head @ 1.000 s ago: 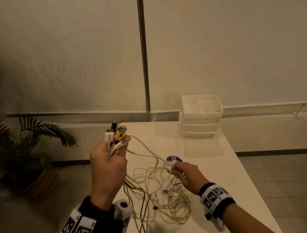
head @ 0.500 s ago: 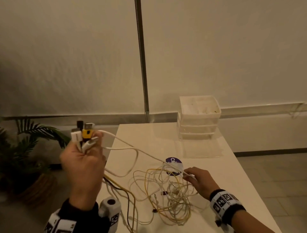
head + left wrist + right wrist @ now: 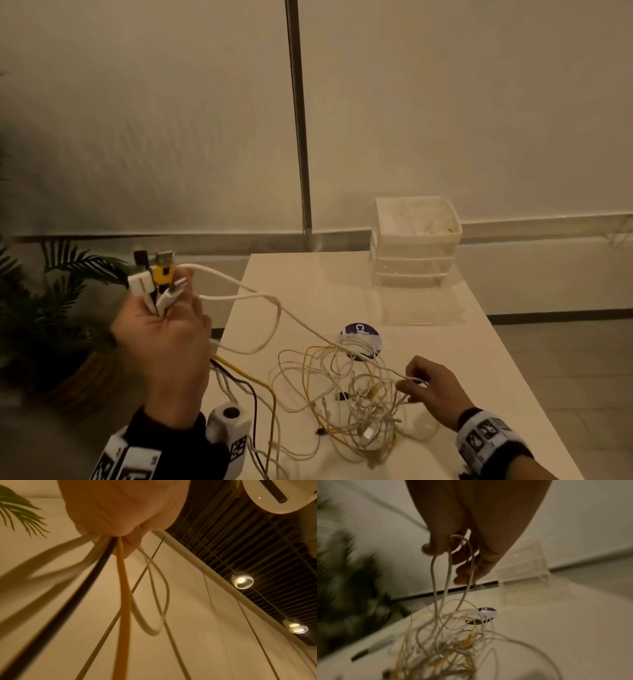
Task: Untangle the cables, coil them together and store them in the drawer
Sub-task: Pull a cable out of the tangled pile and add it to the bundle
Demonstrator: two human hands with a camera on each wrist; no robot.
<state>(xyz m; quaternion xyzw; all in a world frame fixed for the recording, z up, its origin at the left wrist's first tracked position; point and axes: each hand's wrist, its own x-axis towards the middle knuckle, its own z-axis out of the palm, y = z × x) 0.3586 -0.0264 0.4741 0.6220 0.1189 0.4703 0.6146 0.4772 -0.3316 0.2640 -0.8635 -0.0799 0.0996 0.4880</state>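
My left hand (image 3: 164, 329) is raised left of the table and grips a bunch of cable ends (image 3: 156, 277): white, yellow and black plugs stick up above the fist. From the fist white, black and yellow cables (image 3: 120, 588) hang down. They run to a tangle of thin white and yellow cables (image 3: 356, 401) on the white table (image 3: 462, 359). My right hand (image 3: 428, 387) is low over the table and pinches loops of white cable (image 3: 453, 561) at the tangle's right side. The clear plastic drawer unit (image 3: 416, 240) stands at the table's back, its lowest drawer (image 3: 418, 305) pulled out.
A round purple sticker (image 3: 361, 337) lies on the table behind the tangle. A potted palm (image 3: 44, 308) stands on the floor to the left. A metal pole (image 3: 298, 120) runs up the wall behind the table. The table's right side is bare.
My left hand has swung left, off the table's edge, pulling the white cables taut. My right hand has slid right and toward me with the pinched white cable.
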